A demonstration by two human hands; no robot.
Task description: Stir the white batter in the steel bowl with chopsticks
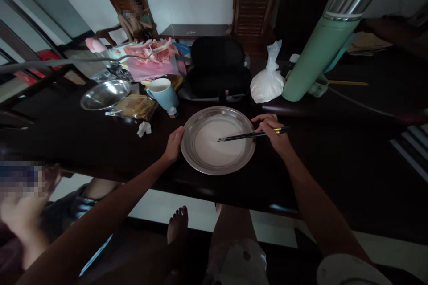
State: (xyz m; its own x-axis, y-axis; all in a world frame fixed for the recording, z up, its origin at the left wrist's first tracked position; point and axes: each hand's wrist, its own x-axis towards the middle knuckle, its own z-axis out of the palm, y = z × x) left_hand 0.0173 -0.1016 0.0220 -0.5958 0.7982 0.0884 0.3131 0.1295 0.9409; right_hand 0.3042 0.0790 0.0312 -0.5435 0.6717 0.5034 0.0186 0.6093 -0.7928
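A round metal bowl (218, 170) stands on the dark table in front of me, with a milky white liquid (214, 153) in it. My left hand (174, 143) grips the bowl's left side, its thumb by the rim and its other fingers mostly hidden. In my right hand (271, 132) is a pair of black chopsticks (242, 135) with gold bands near the top. They slant across the bowl's right rim, and their tips meet the white liquid near the middle.
Beyond the bowl are a light blue mug (163, 93), a black case (217, 67), a tied bag of white powder (267, 83) and a tall green thermos (316, 53). At left lie another metal bowl (106, 94), a clear packet (135, 107) and crumpled tissue (144, 128). Other people sit at left.
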